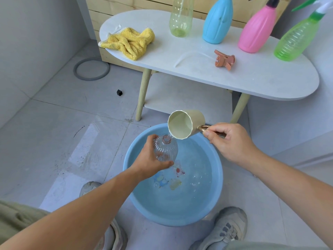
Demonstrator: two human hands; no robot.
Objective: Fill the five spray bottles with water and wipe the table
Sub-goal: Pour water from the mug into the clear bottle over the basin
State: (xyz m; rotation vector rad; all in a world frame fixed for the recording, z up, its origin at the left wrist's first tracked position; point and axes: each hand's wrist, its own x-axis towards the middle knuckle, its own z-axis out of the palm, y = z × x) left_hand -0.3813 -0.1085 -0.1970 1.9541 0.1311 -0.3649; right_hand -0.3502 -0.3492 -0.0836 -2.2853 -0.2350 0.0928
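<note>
My left hand (pixel 150 159) grips a clear ribbed bottle (pixel 164 150) with no cap, held above the blue basin (pixel 219 177) of water. My right hand (pixel 228 139) holds a beige cup (pixel 185 124) by its handle, tipped so its rim sits at the bottle's mouth with water running in. On the white oval table (pixel 207 73) stand a pale yellow bottle (pixel 180 18), a blue bottle (pixel 217 21), a pink bottle (pixel 257 29) and a green bottle (pixel 295 40). An orange spray head (pixel 224 59) lies loose on the tabletop. A yellow cloth (pixel 128 42) lies crumpled at the table's left end.
The basin stands on the tiled floor between my two shoes (pixel 227 230). A grey ring (pixel 91 69) and a small black object (pixel 119 92) lie on the floor to the left. A lower shelf (pixel 187 98) sits under the table.
</note>
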